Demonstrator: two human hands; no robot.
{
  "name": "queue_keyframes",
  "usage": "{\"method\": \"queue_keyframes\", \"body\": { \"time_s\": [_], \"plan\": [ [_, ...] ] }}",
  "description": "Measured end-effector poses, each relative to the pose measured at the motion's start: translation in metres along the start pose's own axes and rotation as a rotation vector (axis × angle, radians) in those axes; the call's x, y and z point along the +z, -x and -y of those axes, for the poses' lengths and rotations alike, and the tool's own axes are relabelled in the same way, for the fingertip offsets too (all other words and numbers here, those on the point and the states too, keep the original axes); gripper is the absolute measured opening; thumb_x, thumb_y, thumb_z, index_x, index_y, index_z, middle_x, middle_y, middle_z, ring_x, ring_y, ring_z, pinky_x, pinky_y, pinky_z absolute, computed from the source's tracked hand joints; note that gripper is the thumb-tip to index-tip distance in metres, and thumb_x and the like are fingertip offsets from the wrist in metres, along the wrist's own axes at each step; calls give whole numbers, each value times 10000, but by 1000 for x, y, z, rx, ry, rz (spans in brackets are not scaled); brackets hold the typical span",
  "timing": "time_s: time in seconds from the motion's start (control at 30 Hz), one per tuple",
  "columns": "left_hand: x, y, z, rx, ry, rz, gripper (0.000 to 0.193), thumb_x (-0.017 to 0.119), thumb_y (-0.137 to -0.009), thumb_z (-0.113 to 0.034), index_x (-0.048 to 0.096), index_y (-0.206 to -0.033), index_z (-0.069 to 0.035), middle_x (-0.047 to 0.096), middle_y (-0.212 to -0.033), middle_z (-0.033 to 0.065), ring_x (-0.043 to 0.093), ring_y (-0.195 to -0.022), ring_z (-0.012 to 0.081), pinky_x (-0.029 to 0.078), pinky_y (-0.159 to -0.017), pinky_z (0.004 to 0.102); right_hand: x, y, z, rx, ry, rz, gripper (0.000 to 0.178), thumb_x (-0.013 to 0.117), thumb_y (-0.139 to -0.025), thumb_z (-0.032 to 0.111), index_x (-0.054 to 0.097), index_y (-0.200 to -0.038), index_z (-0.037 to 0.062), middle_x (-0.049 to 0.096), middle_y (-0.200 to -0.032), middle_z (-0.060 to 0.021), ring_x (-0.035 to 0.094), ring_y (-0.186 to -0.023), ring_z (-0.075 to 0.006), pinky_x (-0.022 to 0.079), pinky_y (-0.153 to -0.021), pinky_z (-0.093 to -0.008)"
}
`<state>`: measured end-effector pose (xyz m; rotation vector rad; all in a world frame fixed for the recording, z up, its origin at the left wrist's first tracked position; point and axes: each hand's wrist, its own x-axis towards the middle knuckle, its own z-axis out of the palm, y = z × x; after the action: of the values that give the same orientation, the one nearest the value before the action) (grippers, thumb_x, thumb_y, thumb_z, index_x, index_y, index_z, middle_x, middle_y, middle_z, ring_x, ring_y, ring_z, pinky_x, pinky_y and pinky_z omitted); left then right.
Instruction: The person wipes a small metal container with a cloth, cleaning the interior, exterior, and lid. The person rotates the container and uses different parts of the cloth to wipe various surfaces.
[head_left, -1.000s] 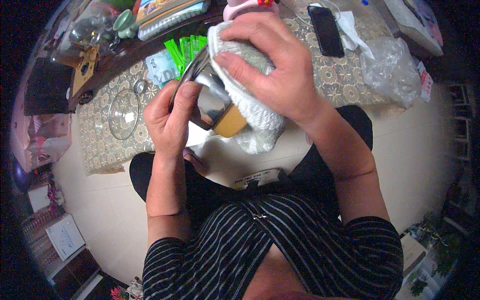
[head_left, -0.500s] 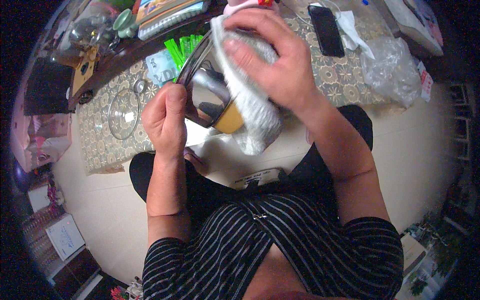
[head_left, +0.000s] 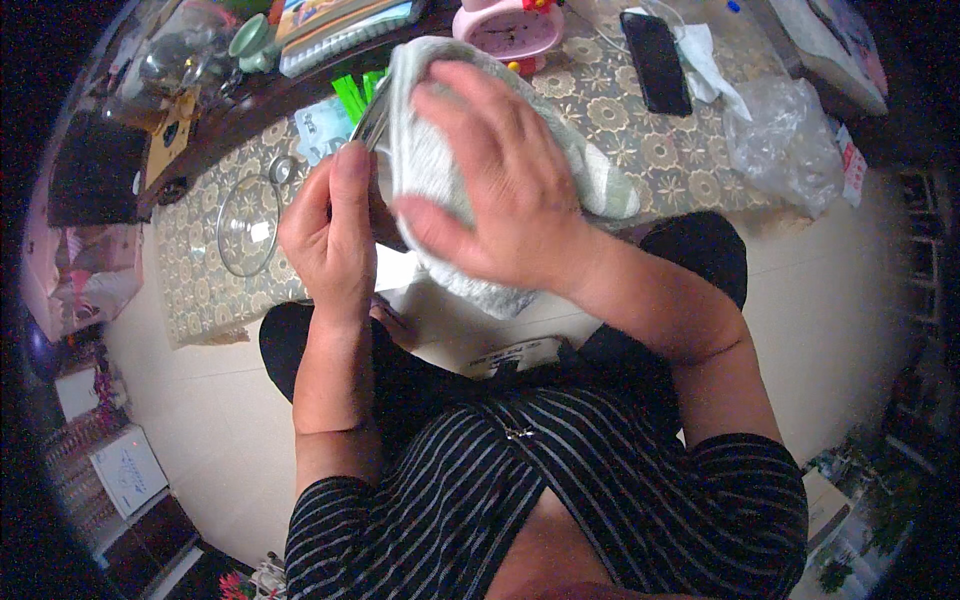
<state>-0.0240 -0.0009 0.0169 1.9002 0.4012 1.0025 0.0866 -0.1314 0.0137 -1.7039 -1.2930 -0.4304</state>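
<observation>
- The left hand (head_left: 332, 225) grasps the rim of a shiny metal vessel (head_left: 386, 218), thumb up on the edge and fingers curled behind it.
- The right hand (head_left: 500, 170) lies over a white and pale-green cloth (head_left: 425, 163), fingers extended and thumb apart, slightly blurred; whether it grips a fold I cannot tell.
- The vessel is in the hands, seen over the middle of the table's near edge; the cloth covers most of it, one end trailing toward the right.
- The table (head_left: 200, 290) has a patterned floral cover, its near edge in front of the knees.
- Toward its left edge lies a clear glass disc (head_left: 248, 230), with a small round piece (head_left: 284, 169) just beyond its rim.
- A crumpled clear plastic bag (head_left: 785, 145) lies at the near right corner.
- Beyond the vessel, toward the far edge, are a pale blue packet (head_left: 320, 130) and green sachets (head_left: 352, 97).
- Farther right are a black phone (head_left: 655, 63) and, beside it, white tissue (head_left: 712, 70).
- A pink clock (head_left: 508, 32) stands toward the far edge, beyond the cloth.
</observation>
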Motion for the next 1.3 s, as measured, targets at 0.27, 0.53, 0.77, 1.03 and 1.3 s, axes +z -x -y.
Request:
{"method": "queue_keyframes", "body": {
  "time_s": [0.27,0.53,0.77,1.03,1.3],
  "plan": [
    [7,2,0,-54,155,51,269,535,-1014,-187,664,-935,36,612,-833,6,494,-725,61,404,-632,226,9,4,0,-118,84,-8,678,710,-759,260,456,-1344,31,456,-1393,-200,451,-1292,-382,332,-1092,-497],
    [11,10,9,85,119,29,308,557,-997,-176,637,-778,25,553,-651,1,476,-581,57,363,-521,216,-8,-12,-48,412,-487,104,416,570,-935,271,515,-1253,9,609,-1126,-219,602,-1021,-324,465,-893,-398],
    [10,9,5,-142,355,-63,390,491,-1027,-336,619,-831,-24,560,-649,4,525,-525,74,417,-489,207,-3,-6,-78,999,-1156,10,468,577,-943,408,609,-1225,36,655,-1120,-89,648,-981,-179,506,-882,-295],
    [16,-7,-6,-371,356,-290,403,490,-1019,-408,617,-847,-66,493,-610,-41,428,-498,40,316,-461,195,34,8,-75,769,-968,-146,560,489,-982,491,566,-1269,16,658,-1107,-96,653,-979,-178,520,-887,-315],
    [18,-12,-3,-417,533,-336,365,527,-1008,-380,647,-924,-46,519,-632,-49,434,-498,39,339,-458,186,27,1,-52,458,-837,-224,279,460,-1033,236,571,-1124,-3,639,-969,-121,605,-908,-214,464,-835,-340]
  ]
}}
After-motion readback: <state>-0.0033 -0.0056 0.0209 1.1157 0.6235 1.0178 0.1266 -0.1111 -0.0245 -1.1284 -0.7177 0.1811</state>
